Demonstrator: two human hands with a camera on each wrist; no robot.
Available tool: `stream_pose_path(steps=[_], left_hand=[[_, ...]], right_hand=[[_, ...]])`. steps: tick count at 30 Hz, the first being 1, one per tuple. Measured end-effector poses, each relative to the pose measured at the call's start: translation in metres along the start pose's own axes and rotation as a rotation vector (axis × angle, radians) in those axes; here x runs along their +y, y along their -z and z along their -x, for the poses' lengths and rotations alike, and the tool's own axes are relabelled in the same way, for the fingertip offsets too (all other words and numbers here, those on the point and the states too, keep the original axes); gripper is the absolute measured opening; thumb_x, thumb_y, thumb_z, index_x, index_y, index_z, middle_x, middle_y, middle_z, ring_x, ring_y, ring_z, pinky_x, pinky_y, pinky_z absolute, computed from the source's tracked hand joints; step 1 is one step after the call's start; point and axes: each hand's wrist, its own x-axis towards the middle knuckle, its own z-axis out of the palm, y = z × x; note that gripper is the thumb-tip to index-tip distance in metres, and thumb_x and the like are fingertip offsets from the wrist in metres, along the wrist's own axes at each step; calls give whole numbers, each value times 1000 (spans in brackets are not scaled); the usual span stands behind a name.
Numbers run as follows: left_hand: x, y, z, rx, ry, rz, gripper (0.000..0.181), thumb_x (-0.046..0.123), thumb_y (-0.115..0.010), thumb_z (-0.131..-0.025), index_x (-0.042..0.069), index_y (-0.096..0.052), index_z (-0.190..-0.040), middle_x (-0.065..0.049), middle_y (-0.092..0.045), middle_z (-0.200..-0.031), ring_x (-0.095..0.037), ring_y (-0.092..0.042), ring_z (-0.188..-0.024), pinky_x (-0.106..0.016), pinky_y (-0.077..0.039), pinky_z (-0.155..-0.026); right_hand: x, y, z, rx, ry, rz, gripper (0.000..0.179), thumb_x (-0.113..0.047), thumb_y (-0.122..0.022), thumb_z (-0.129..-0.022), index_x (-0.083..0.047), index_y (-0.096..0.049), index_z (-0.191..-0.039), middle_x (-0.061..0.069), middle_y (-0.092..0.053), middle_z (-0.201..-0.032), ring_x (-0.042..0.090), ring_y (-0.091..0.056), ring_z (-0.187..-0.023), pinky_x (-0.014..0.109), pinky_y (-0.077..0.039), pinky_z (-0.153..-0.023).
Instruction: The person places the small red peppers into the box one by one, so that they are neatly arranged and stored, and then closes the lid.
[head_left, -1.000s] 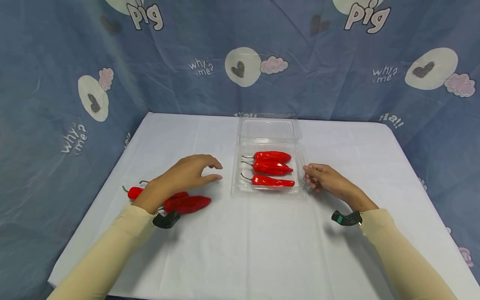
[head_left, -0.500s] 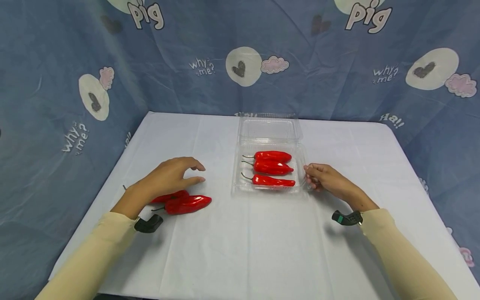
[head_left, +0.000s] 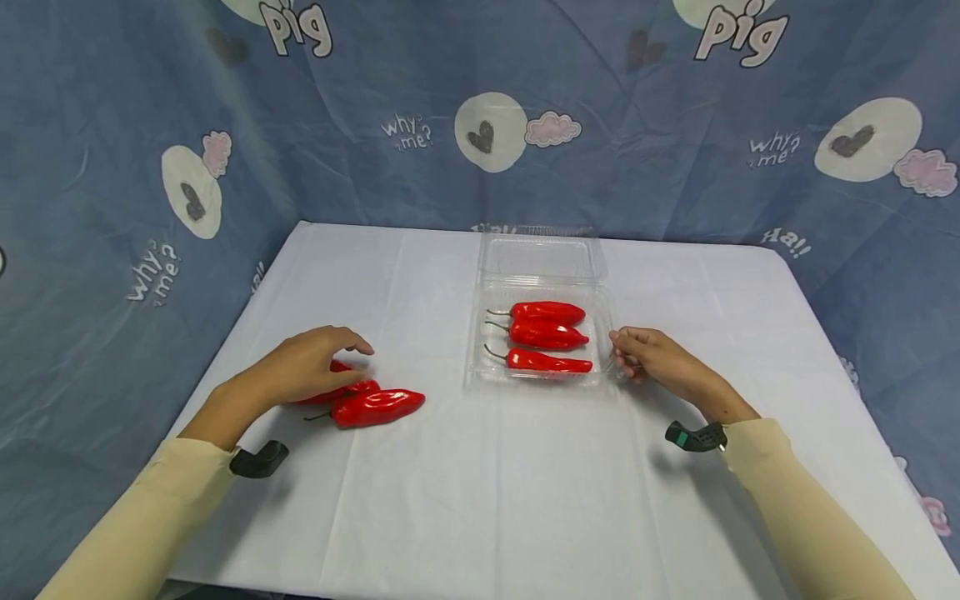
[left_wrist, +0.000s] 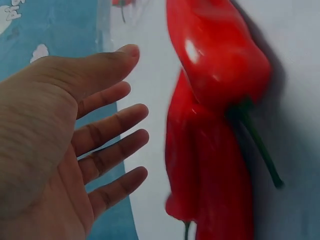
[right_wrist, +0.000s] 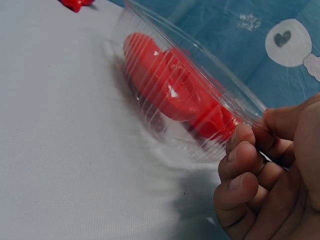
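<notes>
Clear box (head_left: 542,257) pinched by my right hand (head_left: 654,360), my left hand (head_left: 296,367) spread above loose red peppers (head_left: 378,408).
Blue printed cloth (head_left: 352,175) hangs behind the white-covered table (head_left: 562,483), where the box sits with its lid open on the far side; my right thumb and fingers grip its right rim, while my left thumb and fingers are parted, holding nothing, apart from the loose ones, which lie left of the box, partly hidden by that hand; three boxed peppers (head_left: 547,335) lie side by side, their thin stems pointing left.
</notes>
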Motion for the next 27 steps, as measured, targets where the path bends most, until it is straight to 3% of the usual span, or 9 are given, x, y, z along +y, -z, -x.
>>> stream_pose_path(steps=[7,12,19,27], left_hand=[[-15,-6,2,-49,45,10,60,35,-88,-77,11,-67,-128,-16,-63,-127,-34,-58,-113,-50,-59,-81],[-22,-13,-1,-72,35,9,56,30,-88,-77,11,-67,-126,-13,-63,-123,-32,-59,-110,-49,-59,-83],[-29,-26,-7,-39,0,-41,45,26,-85,-81,12,-71,-122,-6,-62,-120,-24,-59,-108,-47,-57,-88],[-33,-29,-8,-6,-13,1,39,23,-84,-83,14,-73,-119,-2,-65,-112,-20,-60,-99,-43,-58,-84]], right_hand=[[-1,1,1,4,10,-2,33,-29,-44,-109,1,-51,-96,6,-52,-77,16,-50,-68,27,-43,-59],[-1,0,1,2,7,-6,33,-29,-45,-109,1,-51,-95,5,-52,-77,15,-50,-67,27,-42,-59],[0,1,0,2,7,-4,33,-29,-44,-109,0,-51,-95,5,-52,-76,15,-50,-67,27,-42,-59],[1,1,0,8,-1,3,32,-29,-44,-109,-2,-52,-94,5,-53,-76,16,-50,-67,27,-43,-59]])
